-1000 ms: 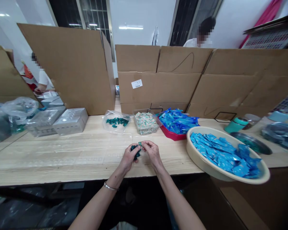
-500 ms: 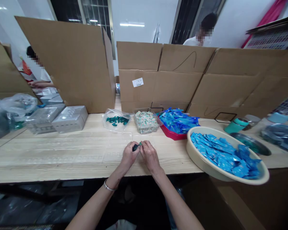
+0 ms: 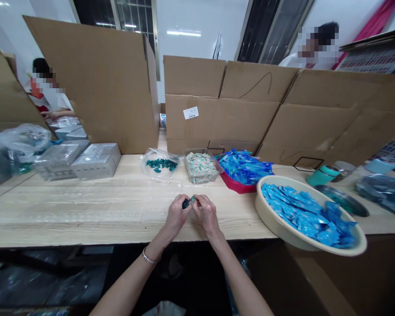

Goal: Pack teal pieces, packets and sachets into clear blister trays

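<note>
My left hand (image 3: pixel 177 216) is closed around a small dark green, almost black piece (image 3: pixel 186 203) above the table's front part. Close against it, my right hand (image 3: pixel 206 215) pinches a tiny green piece (image 3: pixel 192 199) between thumb and fingers. The fingertips of both hands nearly meet; the exact kind of either piece is too small to make out. Beyond the hands lie dark green pieces (image 3: pixel 161 164) on a clear plastic bag (image 3: pixel 148 172). Beside that bag stands a clear box (image 3: pixel 202 179) filled with small white and green pieces (image 3: pixel 200 163).
A red tray (image 3: pixel 238 188) holds blue packets (image 3: pixel 245 166). At right, a cream basin (image 3: pixel 266 215) contains blue sachets, with a metal dish (image 3: pixel 358 210) and teal cup (image 3: pixel 322 175) behind. Grey boxes (image 3: pixel 97 163) stand left. Cardboard panels (image 3: pixel 224 118) rise behind; two people are beyond them.
Both hands stay together in nearly the same place, with the right fingers shifting slightly around the green piece. The person behind the cardboard at right has moved further right.
</note>
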Action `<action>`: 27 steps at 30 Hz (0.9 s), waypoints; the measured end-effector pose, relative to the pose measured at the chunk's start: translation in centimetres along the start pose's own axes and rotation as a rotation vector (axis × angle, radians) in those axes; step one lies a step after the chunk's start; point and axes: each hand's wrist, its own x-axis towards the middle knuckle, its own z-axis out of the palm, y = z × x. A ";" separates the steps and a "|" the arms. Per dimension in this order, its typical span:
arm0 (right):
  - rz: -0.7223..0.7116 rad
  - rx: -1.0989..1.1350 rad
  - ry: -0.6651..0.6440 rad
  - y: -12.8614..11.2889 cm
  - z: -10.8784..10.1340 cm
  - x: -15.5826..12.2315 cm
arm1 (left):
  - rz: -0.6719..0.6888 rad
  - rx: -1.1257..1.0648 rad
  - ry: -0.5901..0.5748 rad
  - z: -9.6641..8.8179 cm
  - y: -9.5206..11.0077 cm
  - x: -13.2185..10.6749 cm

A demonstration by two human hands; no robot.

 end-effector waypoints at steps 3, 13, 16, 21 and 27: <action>-0.014 -0.050 0.038 -0.1 0.1 -0.1 | -0.035 0.000 0.030 0.1 0.2 0.0; -0.032 -0.067 -0.010 -1.0 -0.3 -2.3 | -0.014 -0.085 0.024 0.4 -0.9 -0.7; 0.154 0.083 -0.027 -0.6 -1.3 -2.2 | 0.111 -0.065 -0.007 0.5 -1.3 -1.4; 0.319 0.232 -0.097 0.3 -2.6 -2.0 | 0.209 -0.075 -0.114 1.0 -0.6 -2.4; 0.275 0.261 -0.036 3.0 -3.6 -1.1 | -0.148 -0.286 -0.055 1.5 -0.1 -2.1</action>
